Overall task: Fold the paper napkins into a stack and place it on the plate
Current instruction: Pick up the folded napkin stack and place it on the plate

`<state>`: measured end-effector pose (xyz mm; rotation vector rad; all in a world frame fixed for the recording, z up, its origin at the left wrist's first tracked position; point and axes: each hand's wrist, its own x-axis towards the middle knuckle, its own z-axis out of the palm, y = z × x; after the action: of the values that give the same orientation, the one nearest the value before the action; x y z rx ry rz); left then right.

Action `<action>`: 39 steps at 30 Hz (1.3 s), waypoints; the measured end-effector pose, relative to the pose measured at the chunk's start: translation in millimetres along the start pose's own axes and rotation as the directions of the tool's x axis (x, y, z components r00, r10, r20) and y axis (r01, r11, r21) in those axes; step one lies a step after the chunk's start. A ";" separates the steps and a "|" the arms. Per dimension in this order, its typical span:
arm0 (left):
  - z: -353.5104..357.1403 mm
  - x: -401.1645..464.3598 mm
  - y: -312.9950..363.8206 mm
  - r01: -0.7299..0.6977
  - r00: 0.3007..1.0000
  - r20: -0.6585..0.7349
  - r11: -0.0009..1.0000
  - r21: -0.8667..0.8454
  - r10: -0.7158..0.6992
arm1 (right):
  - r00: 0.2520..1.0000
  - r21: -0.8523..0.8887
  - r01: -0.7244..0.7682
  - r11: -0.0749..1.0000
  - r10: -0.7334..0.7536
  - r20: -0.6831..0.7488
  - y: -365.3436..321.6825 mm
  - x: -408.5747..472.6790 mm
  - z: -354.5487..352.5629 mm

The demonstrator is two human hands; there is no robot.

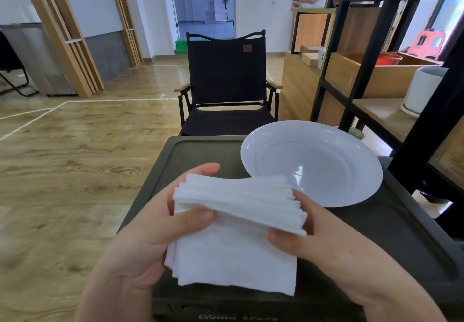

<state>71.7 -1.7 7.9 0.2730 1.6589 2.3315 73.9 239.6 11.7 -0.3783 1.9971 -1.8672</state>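
Observation:
A thick stack of white paper napkins [236, 221] is held above the dark table, bent over along a fold near its top. My left hand [150, 236] grips the stack's left side, thumb on top and fingers behind. My right hand [324, 236] pinches the right end of the folded edge between thumb and fingers. The lower half of the stack hangs down toward me. A white round plate [326, 145] lies on the table just beyond and to the right of the napkins, with nothing on it.
The dark green table [190, 155] has a raised rim. A black folding chair [223, 83] stands right behind it. A black-framed wooden shelf unit [376, 75] with boxes and a white pot rises close on the right. Wooden floor spreads to the left.

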 end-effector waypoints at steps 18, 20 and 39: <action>29.4 14.6 -11.2 0.053 0.997 -0.065 0.949 0.312 -0.034 | 0.903 -0.093 0.171 0.981 -0.193 -0.385 -11.1 2.6 -1.6; 35.6 21.2 -8.0 0.042 0.996 -0.089 0.943 0.330 -0.013 | 0.906 -0.045 0.148 0.988 -0.154 -0.395 -18.4 -0.1 -4.3; 78.8 214.4 -13.1 0.439 0.898 -0.313 0.649 0.622 -0.308 | 0.726 -0.033 -0.465 0.885 0.359 -0.586 -16.3 87.8 -145.9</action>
<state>-106.0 141.8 21.1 -0.1590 2.3503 1.3930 -70.9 329.6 26.6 0.6297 2.3697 -1.6196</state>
